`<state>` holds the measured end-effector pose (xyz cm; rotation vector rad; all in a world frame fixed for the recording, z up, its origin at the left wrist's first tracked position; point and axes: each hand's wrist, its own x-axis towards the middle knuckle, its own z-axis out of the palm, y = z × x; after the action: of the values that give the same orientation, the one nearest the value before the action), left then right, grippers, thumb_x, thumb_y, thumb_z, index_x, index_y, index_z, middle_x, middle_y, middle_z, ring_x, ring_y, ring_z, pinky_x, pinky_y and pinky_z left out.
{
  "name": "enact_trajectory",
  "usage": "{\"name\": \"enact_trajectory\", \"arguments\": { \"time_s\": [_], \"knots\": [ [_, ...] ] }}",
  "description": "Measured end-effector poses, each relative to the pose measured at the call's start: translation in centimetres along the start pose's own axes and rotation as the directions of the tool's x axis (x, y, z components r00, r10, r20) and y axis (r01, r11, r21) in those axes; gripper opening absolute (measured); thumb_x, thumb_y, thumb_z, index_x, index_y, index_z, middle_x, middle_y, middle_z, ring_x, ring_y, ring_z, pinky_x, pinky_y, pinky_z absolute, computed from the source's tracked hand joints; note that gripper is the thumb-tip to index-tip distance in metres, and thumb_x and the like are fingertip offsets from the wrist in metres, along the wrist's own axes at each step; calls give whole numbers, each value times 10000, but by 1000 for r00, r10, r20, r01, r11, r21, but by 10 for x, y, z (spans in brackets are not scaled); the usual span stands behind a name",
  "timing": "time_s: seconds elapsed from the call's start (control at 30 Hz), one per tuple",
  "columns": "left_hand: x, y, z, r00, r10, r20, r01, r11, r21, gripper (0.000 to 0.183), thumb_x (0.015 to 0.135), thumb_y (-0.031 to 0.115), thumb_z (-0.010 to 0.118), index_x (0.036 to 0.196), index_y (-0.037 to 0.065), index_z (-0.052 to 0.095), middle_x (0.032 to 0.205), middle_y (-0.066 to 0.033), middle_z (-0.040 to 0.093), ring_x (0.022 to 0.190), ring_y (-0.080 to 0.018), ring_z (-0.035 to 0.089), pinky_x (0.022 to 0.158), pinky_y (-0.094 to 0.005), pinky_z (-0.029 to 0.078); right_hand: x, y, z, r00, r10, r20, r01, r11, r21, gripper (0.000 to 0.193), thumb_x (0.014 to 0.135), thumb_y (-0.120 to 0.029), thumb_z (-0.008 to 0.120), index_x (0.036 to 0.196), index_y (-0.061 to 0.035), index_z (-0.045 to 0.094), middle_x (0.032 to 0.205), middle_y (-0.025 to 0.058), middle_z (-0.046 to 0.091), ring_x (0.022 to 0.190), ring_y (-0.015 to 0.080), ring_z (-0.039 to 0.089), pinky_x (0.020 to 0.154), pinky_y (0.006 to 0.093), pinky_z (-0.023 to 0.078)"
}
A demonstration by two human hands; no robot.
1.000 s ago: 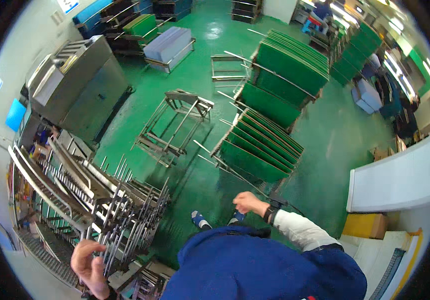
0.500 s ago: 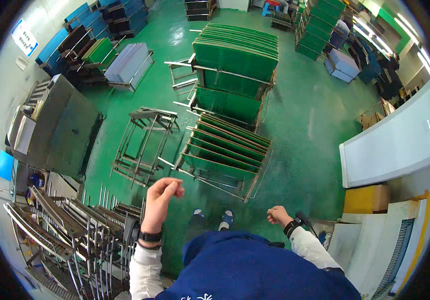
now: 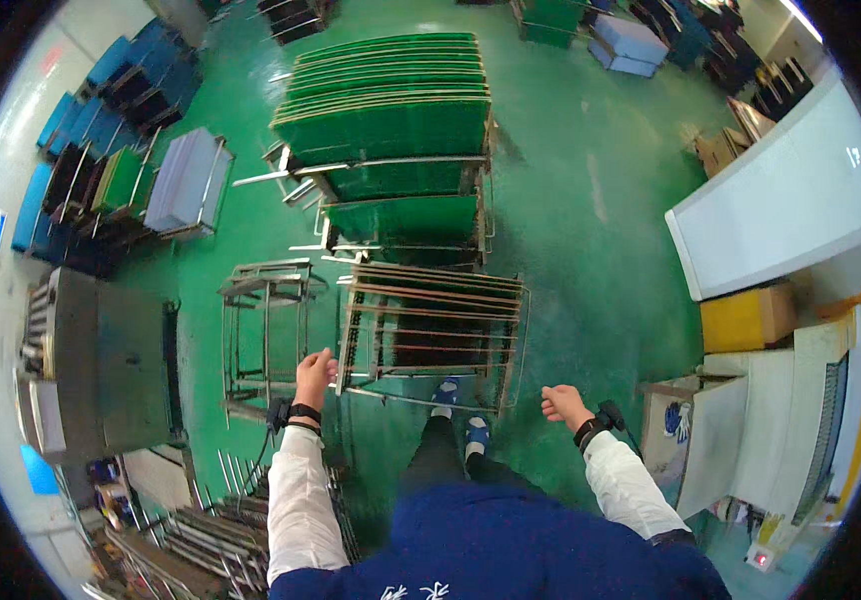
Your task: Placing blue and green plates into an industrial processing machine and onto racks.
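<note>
Just ahead of my feet stands a metal slotted rack (image 3: 507, 385) holding several upright green panels with brownish top edges (image 3: 441, 332). My left hand (image 3: 317, 378) is loosely closed beside the rack's near left corner, with nothing visible in it; whether it touches the frame I cannot tell. To the right of the rack, over the green floor, my right hand (image 3: 564, 405) is curled closed and holds nothing. Both wrists carry dark bands with small devices. Behind this rack is a taller one packed with green panels (image 3: 381, 130).
At left stands a bare metal rack frame (image 3: 266, 340), beyond it a grey metal cabinet (image 3: 131, 360). Slotted metal rails (image 3: 201, 540) are stacked at lower left. On the right are a large white panel (image 3: 781, 190), a yellow box (image 3: 746, 318) and gloves (image 3: 678, 422) on a cabinet.
I have stepped forward and turned slightly right, so the near rack sits closer to my feet. My left hand has lowered to beside the rack; my right stays low and curled.
</note>
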<state>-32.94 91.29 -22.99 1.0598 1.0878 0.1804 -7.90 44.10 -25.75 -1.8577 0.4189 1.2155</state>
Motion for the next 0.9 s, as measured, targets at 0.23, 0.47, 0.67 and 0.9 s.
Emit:
{"name": "enact_trajectory", "arguments": {
  "time_s": [0.23,0.47,0.67,0.9],
  "knots": [
    [105,-11,5,976,-174,-132,203,948,245,637,848,541,541,1239,40,495,1167,-88,539,1076,-248,487,853,-390,388,73,-23,31,995,-6,-100,5,1000,-2,455,835,-419,606,1074,-36,551,959,43,564,876,159,526,737,336,441],
    [168,-19,9,965,-257,-47,261,954,147,824,805,647,514,1331,24,401,1319,-115,453,1170,-297,426,882,-362,318,122,-58,66,969,76,-236,-15,968,252,678,812,-487,609,1231,32,491,1248,144,515,1148,236,471,954,364,356],
    [192,-12,27,946,-325,-3,317,919,236,775,816,690,436,1307,91,448,1211,-74,498,1053,-186,469,915,-437,314,162,-55,70,948,113,-298,1,934,356,709,817,-519,586,1252,28,470,1286,161,480,1202,271,430,989,393,324],
    [210,-4,31,933,-360,-14,354,909,220,764,836,624,485,1327,43,410,1325,-44,441,1061,-193,501,886,-319,401,172,-72,82,929,97,-358,28,944,329,630,836,-475,589,1196,37,513,1229,156,529,1127,259,494,949,352,361]
  ]
}}
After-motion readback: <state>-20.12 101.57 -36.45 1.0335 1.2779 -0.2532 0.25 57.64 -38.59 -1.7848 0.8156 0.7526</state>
